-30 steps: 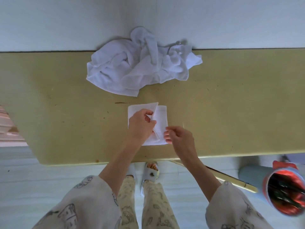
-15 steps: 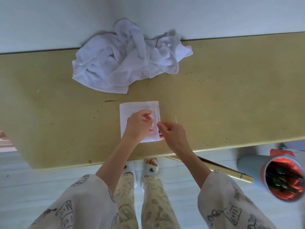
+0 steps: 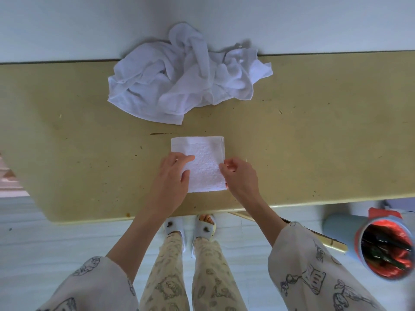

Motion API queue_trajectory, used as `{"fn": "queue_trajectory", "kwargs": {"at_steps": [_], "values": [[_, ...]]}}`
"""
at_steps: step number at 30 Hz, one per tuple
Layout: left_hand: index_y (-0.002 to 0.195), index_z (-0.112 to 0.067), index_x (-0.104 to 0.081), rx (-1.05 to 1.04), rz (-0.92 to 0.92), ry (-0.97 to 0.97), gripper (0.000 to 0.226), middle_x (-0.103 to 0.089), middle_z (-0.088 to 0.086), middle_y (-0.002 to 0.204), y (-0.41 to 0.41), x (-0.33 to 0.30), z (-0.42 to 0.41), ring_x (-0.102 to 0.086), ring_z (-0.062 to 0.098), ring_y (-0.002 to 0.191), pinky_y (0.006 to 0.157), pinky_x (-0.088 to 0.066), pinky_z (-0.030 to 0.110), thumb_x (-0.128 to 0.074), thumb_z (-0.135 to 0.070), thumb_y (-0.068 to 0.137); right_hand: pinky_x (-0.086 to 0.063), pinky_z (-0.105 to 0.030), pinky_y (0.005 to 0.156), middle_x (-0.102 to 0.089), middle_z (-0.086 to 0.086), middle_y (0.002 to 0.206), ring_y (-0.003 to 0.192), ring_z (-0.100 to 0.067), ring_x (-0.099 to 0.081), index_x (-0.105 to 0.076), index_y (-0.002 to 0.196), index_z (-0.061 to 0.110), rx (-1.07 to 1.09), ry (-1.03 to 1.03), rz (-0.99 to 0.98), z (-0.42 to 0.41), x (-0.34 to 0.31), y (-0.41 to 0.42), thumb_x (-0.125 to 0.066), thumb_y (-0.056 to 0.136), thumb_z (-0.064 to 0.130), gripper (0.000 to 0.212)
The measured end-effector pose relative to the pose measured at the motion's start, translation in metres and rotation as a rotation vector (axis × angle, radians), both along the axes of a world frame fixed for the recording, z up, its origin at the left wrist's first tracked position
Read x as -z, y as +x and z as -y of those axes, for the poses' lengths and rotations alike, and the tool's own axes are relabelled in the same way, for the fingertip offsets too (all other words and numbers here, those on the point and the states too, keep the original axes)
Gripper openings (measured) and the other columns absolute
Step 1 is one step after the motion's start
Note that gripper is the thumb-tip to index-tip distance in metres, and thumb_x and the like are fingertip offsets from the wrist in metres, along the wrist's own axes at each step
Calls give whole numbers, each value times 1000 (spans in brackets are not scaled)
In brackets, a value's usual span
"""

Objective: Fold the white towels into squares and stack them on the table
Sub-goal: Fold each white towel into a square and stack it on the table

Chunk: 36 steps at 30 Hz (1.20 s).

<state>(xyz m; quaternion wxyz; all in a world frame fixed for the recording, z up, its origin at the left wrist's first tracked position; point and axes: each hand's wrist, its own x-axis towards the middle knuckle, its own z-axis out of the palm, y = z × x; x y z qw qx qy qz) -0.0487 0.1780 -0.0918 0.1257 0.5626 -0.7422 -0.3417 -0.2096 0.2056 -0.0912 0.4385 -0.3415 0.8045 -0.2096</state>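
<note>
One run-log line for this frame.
stage: flattening fold | left hand: flat on folded towel | right hand: at its right edge | unfolded towels: heaped behind | stack: none

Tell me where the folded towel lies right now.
The folded towel lies flat on the table, centre of view, between both hands, just nearer than the crumpled towel pile.

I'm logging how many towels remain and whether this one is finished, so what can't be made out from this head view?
- Pile of towels: crumpled together, so their number can't be counted.
- Folded towel: its near-left corner is covered by the left hand; layers underneath are hidden.
- Right hand: whether its grip pinches the towel's edge or only touches it is unclear.
- Bin: its dark contents are blurred.
</note>
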Motion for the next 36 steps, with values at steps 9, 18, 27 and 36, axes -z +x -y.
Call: {"fn": "queue_trajectory", "kwargs": {"at_steps": [9, 18, 27, 36], "values": [[131, -15, -49, 171, 153, -30, 42, -38, 1, 142, -5, 3, -4, -35, 22, 123, 95, -37, 28, -52, -7, 90, -36, -21, 60, -54, 11, 71, 73, -15, -54, -58, 90, 15, 39, -19, 8, 0, 6, -2, -53, 88, 18, 5], [139, -20, -39, 333, 297, -48, 54, -24, 2, 151, -6, 12, -7, -32, 30, 117, 99, -35, 38, -55, -11, 88, -41, -32, 75, -59, -5, 101, 88, -23, -55, -55, 107, 9, -141, -118, -452, -5, 7, 9, -56, 85, 15, 22], [122, -8, -56, 287, 187, -410, 37, -53, 8, 133, 10, 30, 13, -39, 19, 125, 98, -34, 34, -40, -8, 88, -20, -51, 113, -38, -14, 146, 137, -26, -32, -39, 137, 1, -665, -330, -787, -5, 46, 17, -29, 94, 27, 51], [147, -12, 1, 614, 498, -262, 95, 1, 2, 155, 43, 49, 42, 3, 14, 143, 114, -1, 45, -24, -75, 80, -13, -47, 113, -29, -14, 151, 141, -21, -18, -28, 142, 0, -690, -294, -758, -6, 54, 7, -22, 95, 44, 64]]}}
